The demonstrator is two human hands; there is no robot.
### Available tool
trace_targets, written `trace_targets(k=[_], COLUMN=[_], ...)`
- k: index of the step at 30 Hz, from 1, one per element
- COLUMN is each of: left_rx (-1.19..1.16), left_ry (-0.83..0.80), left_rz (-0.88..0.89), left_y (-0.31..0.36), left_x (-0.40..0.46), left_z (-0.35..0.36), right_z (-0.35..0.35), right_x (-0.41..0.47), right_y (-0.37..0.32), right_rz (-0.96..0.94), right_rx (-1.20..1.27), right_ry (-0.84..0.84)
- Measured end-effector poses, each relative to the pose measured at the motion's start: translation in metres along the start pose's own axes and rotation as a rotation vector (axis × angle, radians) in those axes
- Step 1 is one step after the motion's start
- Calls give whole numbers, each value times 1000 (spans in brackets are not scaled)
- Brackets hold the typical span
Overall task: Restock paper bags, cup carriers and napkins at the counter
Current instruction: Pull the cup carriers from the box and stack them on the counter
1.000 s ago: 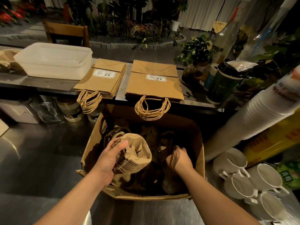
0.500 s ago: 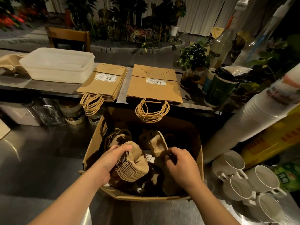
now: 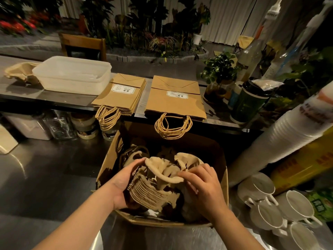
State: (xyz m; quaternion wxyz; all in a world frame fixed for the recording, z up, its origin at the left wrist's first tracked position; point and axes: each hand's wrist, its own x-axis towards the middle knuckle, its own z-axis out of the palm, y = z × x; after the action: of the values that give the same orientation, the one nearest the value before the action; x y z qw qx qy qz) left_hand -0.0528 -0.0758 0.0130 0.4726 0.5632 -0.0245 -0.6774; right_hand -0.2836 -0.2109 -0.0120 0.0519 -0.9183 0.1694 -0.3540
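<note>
An open cardboard box (image 3: 106,166) stands on the steel worktop in front of me. Over it, my left hand (image 3: 122,183) grips a thick stack of pulp cup carriers (image 3: 149,192) from the left side. My right hand (image 3: 203,184) pinches the top carrier's rim from the right. More carriers lie dark inside the box. On the raised counter behind lie two piles of brown paper bags, the left pile (image 3: 119,93) and the right pile (image 3: 175,100), handles hanging over the edge. A few cup carriers (image 3: 17,72) rest at the counter's far left.
A white plastic tub (image 3: 72,74) sits on the counter left of the bags. A potted plant (image 3: 219,73), a dark lidded cup (image 3: 249,101) and bottles crowd the right. A leaning cup stack (image 3: 281,139) and white mugs (image 3: 270,206) sit right of the box. Jars (image 3: 84,126) stand under the counter.
My right hand came up out of the box with a carrier and brought it onto the stack in my left hand. The stack has risen slightly and shifted right.
</note>
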Motion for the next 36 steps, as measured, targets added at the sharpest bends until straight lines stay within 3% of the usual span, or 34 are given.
trace_targets(k=[6,16,19,22,24,30,36], left_rx=[53,69,76,104,128,156,118], left_ry=[-50,-150,-129,-50,5,101,142], left_rz=[-62,-37,3,52,86,170,310], left_y=[1,11,12,11,10,5,1], left_x=[-4,-9,-7,-3,-2,1,-2], left_z=[-9,-4,-9,-15,-16,-7,2], right_z=[-1,-4,-5,-7,-10,-9,-1], right_x=[8,15,15,18,20,27,32], right_y=[6,-8,-13,-24,-35,-71,-90], right_rz=[14,18,187,468,558,362,308], right_rx=[75,72,166,296,308,335,376], right_ry=[34,-114,-135,8,64,22,-220])
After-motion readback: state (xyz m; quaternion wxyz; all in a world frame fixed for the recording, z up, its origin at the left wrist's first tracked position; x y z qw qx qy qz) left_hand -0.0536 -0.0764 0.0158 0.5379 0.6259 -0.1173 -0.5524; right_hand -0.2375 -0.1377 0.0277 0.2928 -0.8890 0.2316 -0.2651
